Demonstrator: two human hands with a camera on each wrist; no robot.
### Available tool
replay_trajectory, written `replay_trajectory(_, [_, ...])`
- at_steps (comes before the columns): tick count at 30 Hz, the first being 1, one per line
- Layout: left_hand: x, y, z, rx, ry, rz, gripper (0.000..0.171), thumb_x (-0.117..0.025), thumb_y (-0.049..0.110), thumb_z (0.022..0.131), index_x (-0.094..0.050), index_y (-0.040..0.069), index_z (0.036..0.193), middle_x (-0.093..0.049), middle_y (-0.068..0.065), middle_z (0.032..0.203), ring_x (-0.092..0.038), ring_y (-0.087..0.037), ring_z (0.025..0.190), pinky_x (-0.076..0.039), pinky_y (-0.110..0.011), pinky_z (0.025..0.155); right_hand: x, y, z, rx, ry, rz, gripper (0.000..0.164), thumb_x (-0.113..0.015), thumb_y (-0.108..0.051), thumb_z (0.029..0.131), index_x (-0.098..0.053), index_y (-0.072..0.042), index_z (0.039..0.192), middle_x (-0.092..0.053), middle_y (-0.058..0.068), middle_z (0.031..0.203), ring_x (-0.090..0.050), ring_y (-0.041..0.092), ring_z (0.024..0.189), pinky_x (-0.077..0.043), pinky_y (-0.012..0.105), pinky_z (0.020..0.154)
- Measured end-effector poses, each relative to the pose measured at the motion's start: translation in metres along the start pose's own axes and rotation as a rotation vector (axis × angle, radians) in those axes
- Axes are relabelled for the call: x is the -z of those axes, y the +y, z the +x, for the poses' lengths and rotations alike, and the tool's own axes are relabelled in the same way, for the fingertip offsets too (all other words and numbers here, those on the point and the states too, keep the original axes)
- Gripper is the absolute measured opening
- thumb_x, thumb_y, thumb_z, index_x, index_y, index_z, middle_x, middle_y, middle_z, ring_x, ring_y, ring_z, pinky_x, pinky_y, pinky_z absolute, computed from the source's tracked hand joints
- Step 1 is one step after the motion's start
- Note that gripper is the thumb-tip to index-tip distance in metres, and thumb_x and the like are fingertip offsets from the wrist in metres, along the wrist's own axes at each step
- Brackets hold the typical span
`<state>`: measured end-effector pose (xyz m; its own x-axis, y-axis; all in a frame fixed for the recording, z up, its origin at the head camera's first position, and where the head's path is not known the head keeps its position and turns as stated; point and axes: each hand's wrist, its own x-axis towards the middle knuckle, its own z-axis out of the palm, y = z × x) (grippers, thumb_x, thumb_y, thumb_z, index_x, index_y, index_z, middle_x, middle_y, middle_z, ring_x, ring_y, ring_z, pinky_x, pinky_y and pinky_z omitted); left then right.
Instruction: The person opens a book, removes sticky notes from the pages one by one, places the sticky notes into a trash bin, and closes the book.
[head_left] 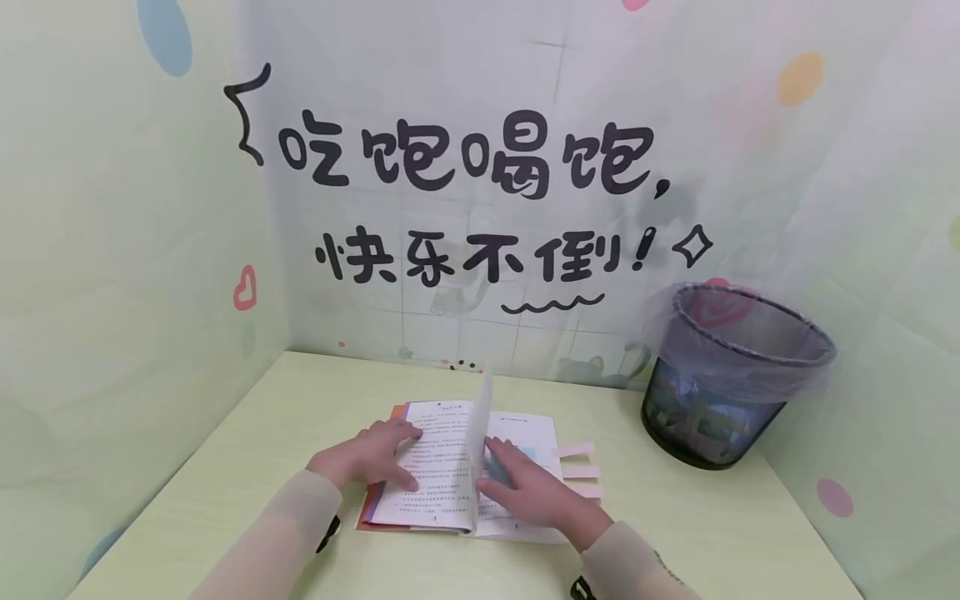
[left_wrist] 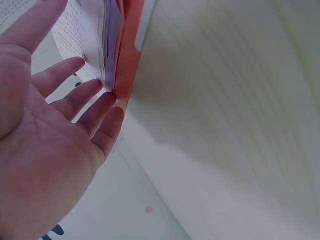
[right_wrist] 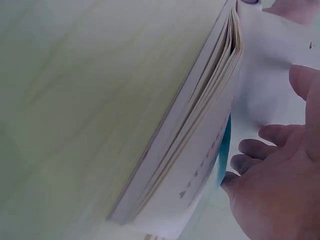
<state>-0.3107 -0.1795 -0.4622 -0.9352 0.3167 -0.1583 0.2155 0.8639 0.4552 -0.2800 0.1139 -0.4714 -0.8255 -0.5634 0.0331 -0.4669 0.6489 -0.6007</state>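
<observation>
Nearest my head camera, pale sleeves [head_left: 266,533] reach in over the table [head_left: 750,533]. On it I see the open book [head_left: 442,467] between the hands. The left hand [head_left: 367,454], fingers spread apart, rests at the book's left edge, thumb over the printed page. The right hand [head_left: 532,492], fingers extended and slightly apart, lies over the right side, fingertips against a raised page [head_left: 480,433]. Pink tabs [head_left: 581,472] stick out beyond the right edge.
</observation>
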Motion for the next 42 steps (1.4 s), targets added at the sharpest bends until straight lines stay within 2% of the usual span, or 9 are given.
replay_trajectory(8, [0.003, -0.012, -0.001, -0.022, 0.02, -0.044, 0.082, -0.093, 0.032, 0.067, -0.056, 0.015, 0.138, -0.048, -0.006, 0.139, -0.039, -0.031, 0.122, -0.034, -0.064, 0.102, -0.006, -0.013, 0.003, -0.03, -0.077, -0.054, 0.076, -0.052, -0.057, 0.098, -0.022, -0.021, 0.158, -0.025, 0.004, 0.157, -0.022, 0.022, 0.139, -0.029, 0.051, 0.112])
replay_trajectory(13, [0.005, -0.018, -0.001, -0.043, 0.036, -0.006, 0.077, -0.092, 0.029, 0.068, -0.058, 0.014, 0.136, -0.051, -0.006, 0.136, -0.042, -0.031, 0.119, -0.036, -0.062, 0.101, -0.01, -0.017, 0.003, -0.067, -0.102, -0.122, 0.078, -0.052, -0.064, 0.094, -0.022, -0.03, 0.157, -0.032, 0.001, 0.154, -0.027, 0.027, 0.137, -0.031, 0.053, 0.11])
replay_trajectory(18, [0.009, -0.021, -0.002, -0.048, 0.035, 0.041, 0.076, -0.088, 0.029, 0.073, -0.055, 0.008, 0.138, -0.051, -0.011, 0.135, -0.042, -0.033, 0.119, -0.037, -0.06, 0.101, -0.014, -0.022, 0.003, -0.053, -0.106, -0.241, 0.074, -0.048, -0.066, 0.095, -0.024, -0.033, 0.156, -0.037, 0.004, 0.151, -0.03, 0.03, 0.136, -0.032, 0.053, 0.109])
replay_trajectory(22, [0.012, -0.021, -0.003, -0.015, 0.022, 0.054, 0.07, -0.082, 0.025, 0.082, -0.051, 0.006, 0.142, -0.049, -0.013, 0.137, -0.042, -0.033, 0.121, -0.037, -0.06, 0.102, -0.018, -0.028, 0.005, -0.055, -0.098, -0.327, 0.072, -0.047, -0.067, 0.095, -0.027, -0.032, 0.156, -0.04, 0.012, 0.148, -0.033, 0.031, 0.133, -0.033, 0.054, 0.108])
replay_trajectory(26, [0.013, -0.018, -0.001, -0.035, 0.082, 0.06, 0.06, -0.071, 0.017, 0.092, -0.047, 0.004, 0.145, -0.048, -0.015, 0.138, -0.04, -0.035, 0.125, -0.035, -0.06, 0.104, -0.021, -0.031, 0.006, -0.071, -0.086, -0.356, 0.07, -0.048, -0.066, 0.095, -0.031, -0.033, 0.155, -0.041, 0.014, 0.146, -0.037, 0.033, 0.13, -0.034, 0.054, 0.106])
replay_trajectory(29, [0.009, -0.011, 0.003, -0.085, 0.111, 0.01, 0.065, -0.072, 0.018, 0.09, -0.043, 0.005, 0.148, -0.04, -0.017, 0.146, -0.032, -0.036, 0.133, -0.029, -0.06, 0.108, -0.021, -0.034, 0.006, -0.076, -0.086, -0.368, 0.069, -0.049, -0.065, 0.095, -0.032, -0.033, 0.154, -0.041, 0.014, 0.145, -0.039, 0.034, 0.128, -0.035, 0.053, 0.105])
replay_trajectory(32, [0.003, 0.005, 0.007, -0.164, 0.078, -0.04, 0.079, -0.079, 0.025, 0.084, -0.04, 0.009, 0.15, -0.029, -0.013, 0.154, -0.022, -0.033, 0.139, -0.024, -0.058, 0.112, -0.02, -0.036, 0.005, -0.076, -0.089, -0.384, 0.069, -0.049, -0.065, 0.095, -0.033, -0.033, 0.154, -0.041, 0.015, 0.144, -0.039, 0.035, 0.127, -0.035, 0.053, 0.105])
replay_trajectory(38, [-0.009, 0.039, 0.017, -0.319, -0.031, 0.02, 0.096, -0.084, 0.041, 0.076, -0.034, 0.015, 0.154, -0.019, -0.005, 0.159, -0.013, -0.03, 0.142, -0.022, -0.057, 0.113, -0.021, -0.035, 0.005, -0.035, -0.075, -0.428, 0.07, -0.046, -0.065, 0.095, -0.033, -0.03, 0.154, -0.043, 0.015, 0.143, -0.039, 0.032, 0.127, -0.038, 0.055, 0.103])
replay_trajectory(42, [-0.014, 0.054, 0.024, -0.333, -0.085, 0.065, 0.106, -0.083, 0.054, 0.072, -0.03, 0.016, 0.155, -0.015, -0.001, 0.16, -0.008, -0.03, 0.142, -0.021, -0.058, 0.113, -0.023, -0.033, 0.005, -0.007, -0.06, -0.455, 0.069, -0.044, -0.066, 0.096, -0.032, -0.03, 0.154, -0.043, 0.015, 0.143, -0.037, 0.027, 0.129, -0.039, 0.054, 0.102])
